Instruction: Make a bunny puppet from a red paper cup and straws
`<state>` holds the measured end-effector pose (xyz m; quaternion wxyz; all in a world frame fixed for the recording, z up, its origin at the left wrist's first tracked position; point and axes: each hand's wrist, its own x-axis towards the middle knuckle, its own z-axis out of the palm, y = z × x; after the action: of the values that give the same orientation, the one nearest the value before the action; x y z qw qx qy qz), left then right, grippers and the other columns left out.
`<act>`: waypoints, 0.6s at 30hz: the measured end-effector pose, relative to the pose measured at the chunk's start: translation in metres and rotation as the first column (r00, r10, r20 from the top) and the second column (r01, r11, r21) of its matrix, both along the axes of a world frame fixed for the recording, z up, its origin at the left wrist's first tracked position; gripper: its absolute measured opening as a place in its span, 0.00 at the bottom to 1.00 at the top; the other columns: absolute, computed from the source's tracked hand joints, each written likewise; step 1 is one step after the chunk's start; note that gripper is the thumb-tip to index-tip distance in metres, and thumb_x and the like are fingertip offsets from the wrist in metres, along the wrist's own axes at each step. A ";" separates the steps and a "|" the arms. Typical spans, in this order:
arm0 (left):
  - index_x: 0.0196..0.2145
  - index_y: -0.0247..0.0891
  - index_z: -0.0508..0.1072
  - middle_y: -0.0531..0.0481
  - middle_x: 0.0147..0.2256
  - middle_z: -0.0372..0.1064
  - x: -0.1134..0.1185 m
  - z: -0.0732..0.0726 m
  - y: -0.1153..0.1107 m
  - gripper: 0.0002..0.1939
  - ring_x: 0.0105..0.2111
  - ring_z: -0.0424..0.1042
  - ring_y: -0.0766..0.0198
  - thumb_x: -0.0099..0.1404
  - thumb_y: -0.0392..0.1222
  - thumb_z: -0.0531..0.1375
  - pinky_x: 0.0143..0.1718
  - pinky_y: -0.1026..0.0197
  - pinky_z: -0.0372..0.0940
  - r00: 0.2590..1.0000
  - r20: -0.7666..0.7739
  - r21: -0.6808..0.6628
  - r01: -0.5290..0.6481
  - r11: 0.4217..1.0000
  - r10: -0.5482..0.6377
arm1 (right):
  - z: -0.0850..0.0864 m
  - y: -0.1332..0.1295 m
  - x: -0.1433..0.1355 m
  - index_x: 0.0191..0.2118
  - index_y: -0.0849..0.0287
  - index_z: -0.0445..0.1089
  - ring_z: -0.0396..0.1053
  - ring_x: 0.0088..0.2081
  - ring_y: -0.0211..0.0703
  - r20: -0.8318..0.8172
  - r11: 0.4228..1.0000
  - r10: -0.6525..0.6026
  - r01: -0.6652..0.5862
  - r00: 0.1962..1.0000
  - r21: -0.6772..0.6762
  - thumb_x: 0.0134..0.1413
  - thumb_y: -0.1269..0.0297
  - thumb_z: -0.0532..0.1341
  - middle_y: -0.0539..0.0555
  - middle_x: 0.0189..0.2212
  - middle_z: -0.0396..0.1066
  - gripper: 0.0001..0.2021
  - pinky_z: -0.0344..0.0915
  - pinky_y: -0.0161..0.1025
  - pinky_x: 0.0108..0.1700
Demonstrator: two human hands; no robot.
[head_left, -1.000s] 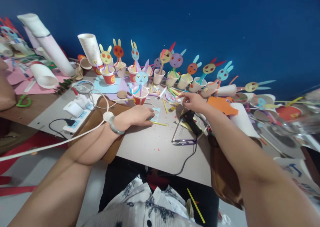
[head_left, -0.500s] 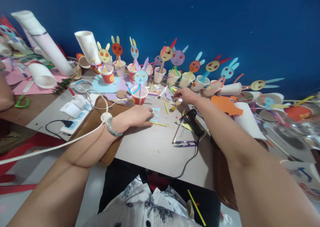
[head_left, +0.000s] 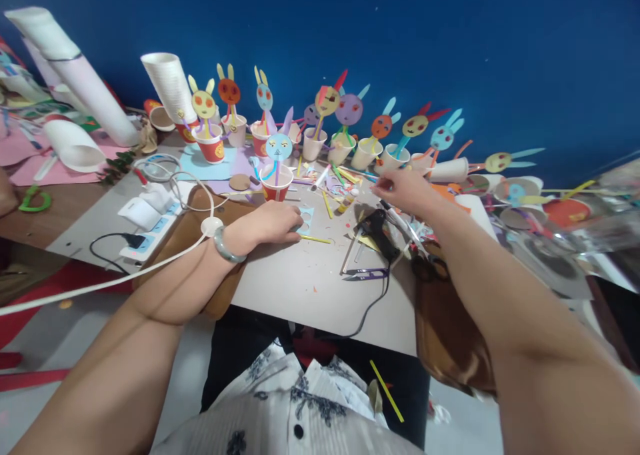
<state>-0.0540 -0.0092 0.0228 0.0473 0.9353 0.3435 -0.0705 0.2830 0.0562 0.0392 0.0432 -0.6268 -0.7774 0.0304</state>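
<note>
**Rabbit-eared paper figures in cups: back row assembled, front piece perhaps unfinished**

Back row (head_left: 381, 127): faces and ears mounted over cups; judged largely complete. Front figure (head_left: 279, 147): blue face, purple ears, stood in a red-and-white cup (head_left: 276, 193); one blue arm is shown, none made out opposite, so work is perhaps left there. Punched blue sheet (head_left: 307, 221): laid on the table (head_left: 280, 288), apparently touched by the left hand (head_left: 275, 223), palm down, fingers loosely bent; anything gripped beneath cannot be told. Right hand (head_left: 407, 189): poised beside coloured scraps (head_left: 345, 181), fingers curled; contents, if any, are hidden. Glue gun (head_left: 381, 235), purple snips (head_left: 365, 275): unheld.
</note>
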 end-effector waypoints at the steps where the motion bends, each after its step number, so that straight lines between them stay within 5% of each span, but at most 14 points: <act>1: 0.45 0.37 0.83 0.42 0.48 0.81 0.000 0.000 0.000 0.13 0.39 0.79 0.56 0.75 0.47 0.61 0.31 0.57 0.59 1.000 0.000 -0.001 -0.003 1.000 0.003 | 0.003 -0.014 0.002 0.38 0.59 0.79 0.76 0.39 0.52 0.044 0.999 -0.029 0.030 0.999 -0.011 0.62 0.58 0.64 0.60 0.36 0.82 0.10 0.64 0.43 0.41; 5: 0.44 0.37 0.83 0.42 0.47 0.81 -0.001 -0.002 0.001 0.13 0.40 0.79 0.55 0.74 0.46 0.61 0.33 0.57 0.60 1.000 0.018 0.008 0.006 1.000 -0.007 | 0.004 -0.070 -0.004 0.33 0.54 0.76 0.77 0.40 0.56 0.204 0.971 -0.145 0.179 0.968 -0.158 0.59 0.44 0.68 0.58 0.35 0.81 0.17 0.64 0.43 0.38; 10: 0.45 0.37 0.83 0.42 0.46 0.80 -0.003 -0.004 0.003 0.13 0.40 0.78 0.56 0.74 0.46 0.60 0.32 0.58 0.60 1.000 0.019 0.016 0.019 1.000 -0.019 | -0.015 -0.105 -0.014 0.37 0.55 0.75 0.79 0.46 0.60 0.321 0.944 -0.166 0.244 0.933 -0.221 0.61 0.45 0.67 0.63 0.41 0.81 0.16 0.64 0.44 0.39; 14: 0.45 0.39 0.83 0.44 0.46 0.81 -0.004 -0.006 0.004 0.13 0.40 0.78 0.57 0.74 0.47 0.60 0.30 0.60 0.58 0.999 0.032 0.036 0.032 0.999 -0.033 | -0.025 -0.112 -0.002 0.35 0.54 0.72 0.78 0.42 0.56 0.150 0.959 -0.160 0.190 0.976 -0.209 0.62 0.53 0.64 0.61 0.38 0.81 0.11 0.64 0.43 0.38; 18: 0.46 0.38 0.82 0.43 0.47 0.80 -0.005 -0.004 0.004 0.14 0.40 0.78 0.57 0.75 0.46 0.59 0.30 0.60 0.57 0.999 0.013 0.025 0.033 0.999 -0.033 | -0.017 -0.123 0.024 0.35 0.54 0.71 0.76 0.36 0.52 -0.131 0.972 -0.158 0.131 0.979 -0.195 0.59 0.50 0.63 0.58 0.34 0.79 0.13 0.67 0.44 0.38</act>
<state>-0.0588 -0.0053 0.0185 0.0368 0.9418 0.3286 -0.0606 0.3065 -0.0669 0.0222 0.0431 -0.6792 -0.7182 0.1451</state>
